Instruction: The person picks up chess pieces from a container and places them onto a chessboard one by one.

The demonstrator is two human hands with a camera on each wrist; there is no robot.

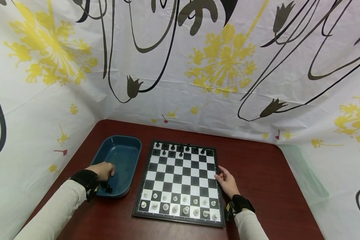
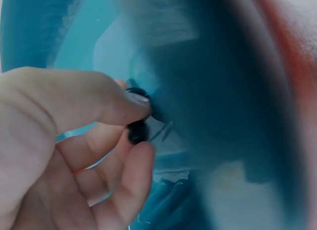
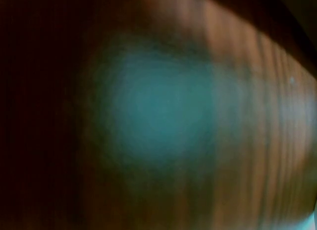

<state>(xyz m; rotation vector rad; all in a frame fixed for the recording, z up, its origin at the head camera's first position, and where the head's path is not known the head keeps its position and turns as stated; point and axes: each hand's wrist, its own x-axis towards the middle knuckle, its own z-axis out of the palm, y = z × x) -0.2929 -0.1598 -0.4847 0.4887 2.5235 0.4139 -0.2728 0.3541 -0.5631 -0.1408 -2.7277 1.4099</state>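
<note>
My left hand [image 1: 103, 170] is inside the blue tray [image 1: 124, 193], at its near left. Between thumb and fingers it pinches a small black chess piece [image 2: 138, 132], partly covered by the fingertips. More black chess pieces [image 1: 108, 188] lie in the tray just below that hand. My right hand [image 1: 228, 182] rests at the right edge of the chessboard [image 1: 178, 180], its thumb over the rim. White pieces [image 1: 175, 208] fill two rows along the board's near side. Black pieces [image 1: 181, 154] stand along the far side, with a few in the second row.
Tray and board sit side by side on a dark red-brown table [image 1: 264, 186]. A white patterned sheet [image 1: 180, 66] hangs behind the table and at both sides. The right wrist view is blurred and shows mostly a brown surface [image 3: 237, 141].
</note>
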